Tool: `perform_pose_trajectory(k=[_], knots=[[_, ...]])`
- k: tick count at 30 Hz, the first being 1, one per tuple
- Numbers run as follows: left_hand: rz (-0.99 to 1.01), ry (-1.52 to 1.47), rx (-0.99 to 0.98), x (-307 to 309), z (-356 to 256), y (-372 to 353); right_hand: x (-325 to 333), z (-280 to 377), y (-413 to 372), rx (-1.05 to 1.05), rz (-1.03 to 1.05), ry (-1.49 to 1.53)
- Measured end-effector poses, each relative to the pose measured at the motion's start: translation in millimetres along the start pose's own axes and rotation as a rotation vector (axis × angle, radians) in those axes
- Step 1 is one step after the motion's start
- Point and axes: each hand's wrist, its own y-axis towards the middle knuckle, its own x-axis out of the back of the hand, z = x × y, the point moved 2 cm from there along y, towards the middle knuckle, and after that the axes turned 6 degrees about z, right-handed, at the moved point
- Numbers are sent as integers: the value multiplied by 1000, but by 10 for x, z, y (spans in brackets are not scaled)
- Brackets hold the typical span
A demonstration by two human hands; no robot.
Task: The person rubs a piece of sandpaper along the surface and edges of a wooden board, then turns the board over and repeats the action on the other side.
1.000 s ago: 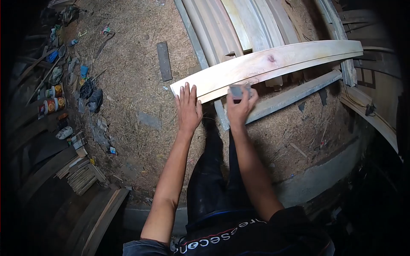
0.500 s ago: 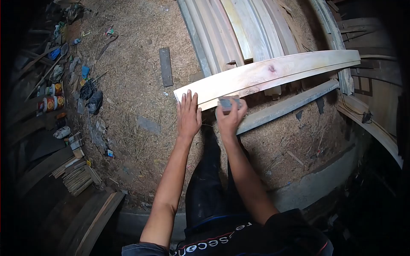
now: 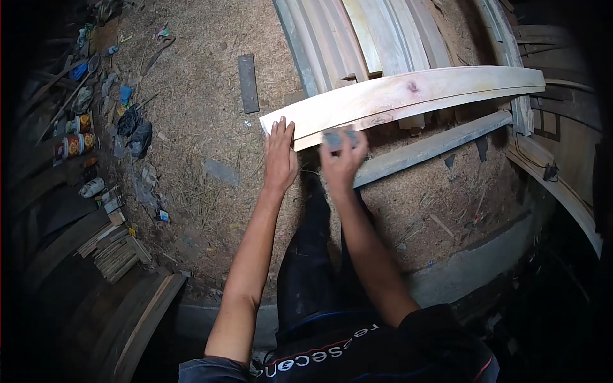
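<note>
A long pale wooden plank with a dark knot lies across the bench, a groove running near its close edge. Flat on its left end rests my left hand, fingers stretched out over the wood. My right hand, slightly blurred, grips a grey sanding block between thumb and fingers. That block is at the plank's near edge, a short way right of my left hand.
Several boards lie lengthwise beneath the plank. A grey beam runs closer to me. Sawdust covers the ground, with a dark wood strip on it. Paint cans and stacked sticks line the left side.
The view has shifted slightly, so the plank and both hands appear a little higher. My right hand still holds the block at the near edge; my left hand stays on the plank's end.
</note>
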Motion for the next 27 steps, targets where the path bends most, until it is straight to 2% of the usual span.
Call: perform_pose_trajectory(k=[2, 5, 6, 8, 10, 14, 16, 18, 24, 27], knots=[[-11, -20, -14, 1, -11, 10, -130, 285, -192, 27, 198, -70], [9, -58, -11, 42, 4, 8, -158, 297, -205, 25, 259, 19], [16, -75, -9, 48, 7, 1, -116, 237, -177, 22, 258, 20], [16, -96, -8, 46, 11, 19, 61, -27, 0, -10, 56, 56], [10, -120, 10, 40, 5, -2, 151, -142, 115, -37, 30, 32], [9, -107, 17, 39, 2, -4, -58, 84, -57, -6, -13, 19], [4, -117, -5, 27, 3, -9, -208, 318, -300, 42, 234, -18], [12, -99, -20, 30, 22, -20, -284, 377, -346, 80, 266, -13], [-4, 44, 0, 55, 172, -206, 139, -121, 162, -3, 42, -9], [-39, 87, 44, 45, 250, -288, 46, -58, 52, -82, -24, 13]])
